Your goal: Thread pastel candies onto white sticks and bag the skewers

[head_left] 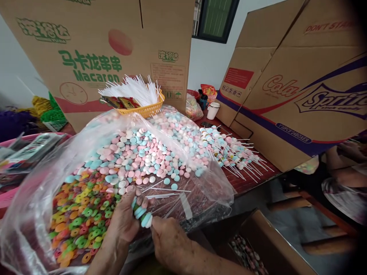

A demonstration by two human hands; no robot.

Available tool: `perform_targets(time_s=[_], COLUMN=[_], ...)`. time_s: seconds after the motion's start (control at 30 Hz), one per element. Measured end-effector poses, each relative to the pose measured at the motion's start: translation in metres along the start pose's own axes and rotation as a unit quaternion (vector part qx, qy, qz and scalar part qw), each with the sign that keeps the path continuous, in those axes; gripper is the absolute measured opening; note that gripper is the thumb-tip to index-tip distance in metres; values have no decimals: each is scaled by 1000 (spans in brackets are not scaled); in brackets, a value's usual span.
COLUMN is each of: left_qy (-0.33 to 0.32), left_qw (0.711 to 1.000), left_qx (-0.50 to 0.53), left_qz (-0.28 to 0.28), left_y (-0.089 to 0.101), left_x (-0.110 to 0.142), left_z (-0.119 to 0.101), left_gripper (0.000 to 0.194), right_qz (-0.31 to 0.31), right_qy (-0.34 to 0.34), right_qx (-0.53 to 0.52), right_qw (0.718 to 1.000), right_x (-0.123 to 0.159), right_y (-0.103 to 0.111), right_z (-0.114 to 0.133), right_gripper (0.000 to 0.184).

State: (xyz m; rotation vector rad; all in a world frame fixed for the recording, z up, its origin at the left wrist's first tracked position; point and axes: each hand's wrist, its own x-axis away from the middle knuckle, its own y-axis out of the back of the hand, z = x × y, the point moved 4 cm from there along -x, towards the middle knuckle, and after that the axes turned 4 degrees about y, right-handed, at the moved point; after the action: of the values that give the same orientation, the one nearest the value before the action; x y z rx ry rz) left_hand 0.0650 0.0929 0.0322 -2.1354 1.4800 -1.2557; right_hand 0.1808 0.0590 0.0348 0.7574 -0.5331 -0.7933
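The left hand curls its fingers around a row of candies. The right hand has closed fingers at its end, perhaps pinching a stick.

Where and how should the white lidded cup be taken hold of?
Probably best to grip the white cup around its body, below the lid, coming from the near side above the candy sticks: it stands upright, and its round wall shows there.

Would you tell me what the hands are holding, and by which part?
A candy stack: left hand at its far end, right hand at its near end.
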Motion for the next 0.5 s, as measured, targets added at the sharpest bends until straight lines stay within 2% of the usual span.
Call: perform_targets(time_s=[0.17,0.27,0.3,0.37,0.43,0.5], left_qy=[1,-7,-19,-67,-122,-132], left_qw=[1000,1000,1000,997,989,976], left_qx=[11,3,-6,-31,-80,-168], left_qz=[-22,-29,-22,-11,-24,-33], left_y=[7,7,7,9,16,26], left_x=[-6,-14,-16,-19,-18,-15], left_z=[20,15,9,-7,-17,-14], left_gripper=[30,28,27,37,48,51], right_qz=[6,-12,-23,-56,-103,-148], right_qy=[-11,0,-7,-61,-130,-202], right_qx=[54,101,125,181,220,262], right_qw=[998,995,992,980,961,932], right_x=[-6,-12,-14,-20,-31,-46], right_y=[-15,-8,3,43,100,161], right_z=[-4,-6,-9,-21,-40,-62], right_gripper=[19,17,15,17,29,38])
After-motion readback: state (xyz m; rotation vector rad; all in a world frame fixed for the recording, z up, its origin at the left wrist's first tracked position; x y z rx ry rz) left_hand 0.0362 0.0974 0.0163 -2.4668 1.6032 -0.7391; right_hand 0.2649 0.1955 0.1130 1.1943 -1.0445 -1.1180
